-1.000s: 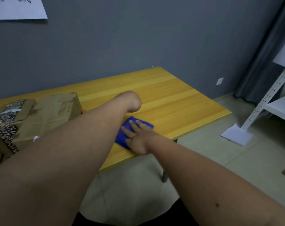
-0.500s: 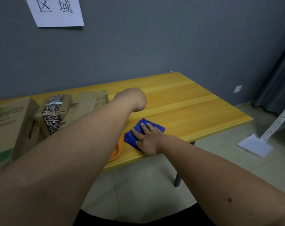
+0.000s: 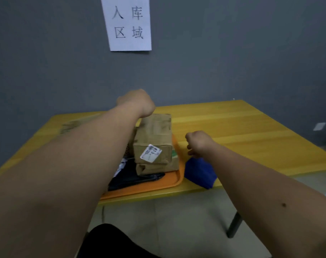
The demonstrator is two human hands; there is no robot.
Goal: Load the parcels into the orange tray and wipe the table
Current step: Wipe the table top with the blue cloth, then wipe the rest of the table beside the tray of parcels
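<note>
**Parcels on tray, cloth in R hand**

L hand (image 3: pixel 138 103): above parcels, fingers hidden, grip can't be told. Brown parcels (image 3: pixel 153 140) stacked w/ black bag (image 3: pixel 134 179) on orange tray (image 3: pixel 174 180) at table (image 3: pixel 251 127) front edge. R hand (image 3: pixel 197 144) pinches blue cloth (image 3: pixel 200 172), just right of tray.

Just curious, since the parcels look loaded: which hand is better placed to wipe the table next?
Probably the right hand: it grips the blue folded cloth at the yellow wooden table edge, while the left hand hovers above the brown cardboard parcels.
</note>
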